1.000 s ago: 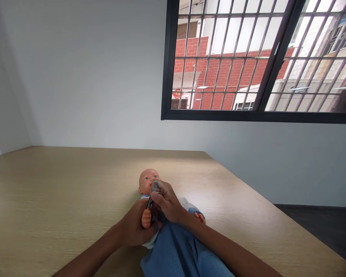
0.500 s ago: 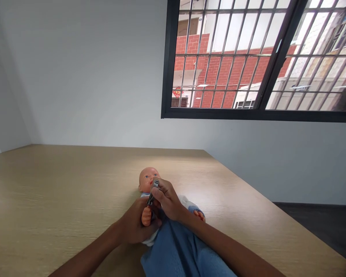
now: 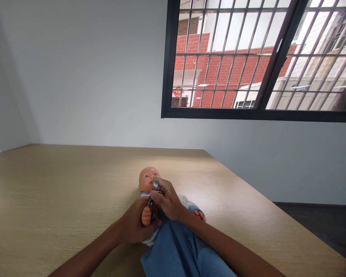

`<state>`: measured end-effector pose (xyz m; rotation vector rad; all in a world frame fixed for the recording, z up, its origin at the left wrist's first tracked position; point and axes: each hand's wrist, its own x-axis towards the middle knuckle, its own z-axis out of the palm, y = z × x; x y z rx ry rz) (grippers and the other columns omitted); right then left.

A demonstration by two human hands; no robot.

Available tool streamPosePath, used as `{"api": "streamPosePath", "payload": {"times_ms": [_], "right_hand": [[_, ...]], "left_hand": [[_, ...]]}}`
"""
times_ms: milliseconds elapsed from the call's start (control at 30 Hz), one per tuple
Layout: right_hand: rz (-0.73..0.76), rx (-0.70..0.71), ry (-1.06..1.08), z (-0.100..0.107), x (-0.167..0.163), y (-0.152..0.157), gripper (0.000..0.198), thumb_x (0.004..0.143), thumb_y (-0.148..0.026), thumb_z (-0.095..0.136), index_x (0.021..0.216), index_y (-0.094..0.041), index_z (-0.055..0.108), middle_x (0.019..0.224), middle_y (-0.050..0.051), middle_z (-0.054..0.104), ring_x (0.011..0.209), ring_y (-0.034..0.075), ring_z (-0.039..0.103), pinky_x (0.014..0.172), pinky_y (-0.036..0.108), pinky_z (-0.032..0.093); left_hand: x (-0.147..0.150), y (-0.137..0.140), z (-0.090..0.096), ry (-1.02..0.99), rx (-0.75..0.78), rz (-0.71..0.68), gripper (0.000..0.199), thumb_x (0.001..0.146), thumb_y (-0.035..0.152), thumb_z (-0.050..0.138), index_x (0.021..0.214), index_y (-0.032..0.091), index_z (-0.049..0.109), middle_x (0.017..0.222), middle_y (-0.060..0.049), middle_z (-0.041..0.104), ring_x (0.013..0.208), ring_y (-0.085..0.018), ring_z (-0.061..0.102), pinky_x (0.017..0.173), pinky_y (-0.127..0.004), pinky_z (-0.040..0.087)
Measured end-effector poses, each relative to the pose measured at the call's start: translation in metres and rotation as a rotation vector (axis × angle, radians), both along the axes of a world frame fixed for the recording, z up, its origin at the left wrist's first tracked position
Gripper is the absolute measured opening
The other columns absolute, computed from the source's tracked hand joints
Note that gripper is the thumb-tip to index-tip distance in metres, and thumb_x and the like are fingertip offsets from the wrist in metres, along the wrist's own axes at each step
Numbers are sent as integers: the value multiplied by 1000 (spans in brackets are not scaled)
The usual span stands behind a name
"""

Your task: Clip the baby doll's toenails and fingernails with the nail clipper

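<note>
A baby doll [image 3: 146, 178] in white and blue clothing lies on its back, its head pointing away from me. My left hand [image 3: 135, 222] is closed around one of the doll's arms, and the doll's small hand [image 3: 147, 216] sticks out between thumb and fingers. Between thumb and fingers of my right hand [image 3: 167, 198] is a metal nail clipper [image 3: 155, 186]. Its lower end meets the doll's fingertips. The doll's other hand [image 3: 199, 214] lies to the right. Blue cloth [image 3: 181, 250] covers the doll's lower body.
The doll rests on a light wooden table [image 3: 75, 184], whose right edge runs diagonally toward me. Behind it stands a pale wall [image 3: 89, 77] with a barred, dark-framed window [image 3: 216, 113]. Dark floor [image 3: 320, 219] shows at the right.
My right thumb has shifted slightly down along the nail clipper. My left hand and the doll have stayed in place.
</note>
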<state>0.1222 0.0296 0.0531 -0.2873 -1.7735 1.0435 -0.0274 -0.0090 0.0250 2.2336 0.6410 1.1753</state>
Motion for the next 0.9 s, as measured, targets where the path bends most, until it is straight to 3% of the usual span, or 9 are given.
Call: {"api": "streamPosePath", "payload": {"times_ms": [267,533,900], "right_hand": [[-12,-32,-12,-2,0,-1,53,95,-64,53,69,-20,42,61,-3,40,52,10,36,47,24,29],[-18,-18,-31,-3,1,1,53,93,-66,54,70,-20,43,61,-3,40,53,11,35,48,25,28],[-27,11,-54,-1,3,0,55,93,-68,53,70,-19,45,64,-3,41,54,11,37,50,26,29]], "left_hand": [[-2,3,-6,0,-140,-41,11,78,15,61,84,12,52,78,-2,57,69,-11,50,65,-23,45],[-2,4,-4,-7,-103,-55,14,78,14,61,90,13,54,80,-2,57,69,-11,49,65,-23,45],[-2,6,-3,36,-95,-21,9,77,16,61,81,13,53,76,-1,56,69,-11,50,67,-24,45]]}}
